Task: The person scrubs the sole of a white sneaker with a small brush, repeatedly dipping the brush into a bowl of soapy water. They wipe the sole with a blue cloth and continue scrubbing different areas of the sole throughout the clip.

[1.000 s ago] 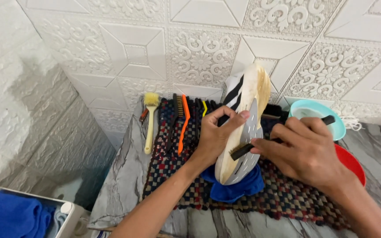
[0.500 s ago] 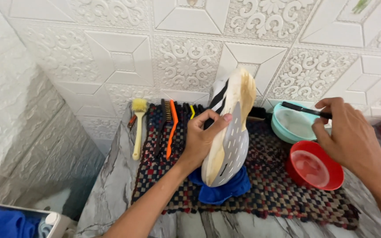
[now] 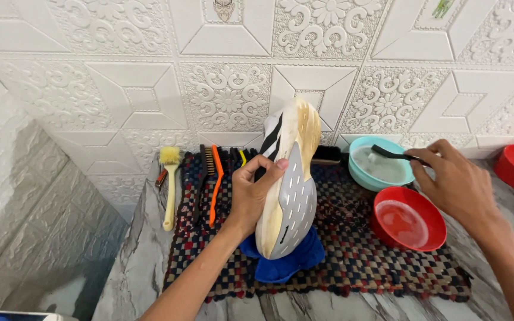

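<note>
Yellowed rubber edges the grey, hole-dotted sole of the white-and-black shoe (image 3: 290, 184), which stands on end on a blue cloth (image 3: 284, 261) at the middle of the checkered mat (image 3: 358, 261) on the marble worktop (image 3: 132, 267). Left hand (image 3: 254, 196) fingers wrap its left side. Right hand (image 3: 456, 184) fingers pinch a dark brush (image 3: 391, 154) over the far teal bowl (image 3: 382, 169), beside the red bowl (image 3: 408, 217).

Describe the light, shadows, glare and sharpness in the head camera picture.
Head view: bright, even light on the white embossed wall; soft shadows under the shoe and the left hand; a pale sheen on the water in the red bowl; wide-angle bending toward the edges; the right hand and its black brush look sharp, with no obvious motion blur.
</note>
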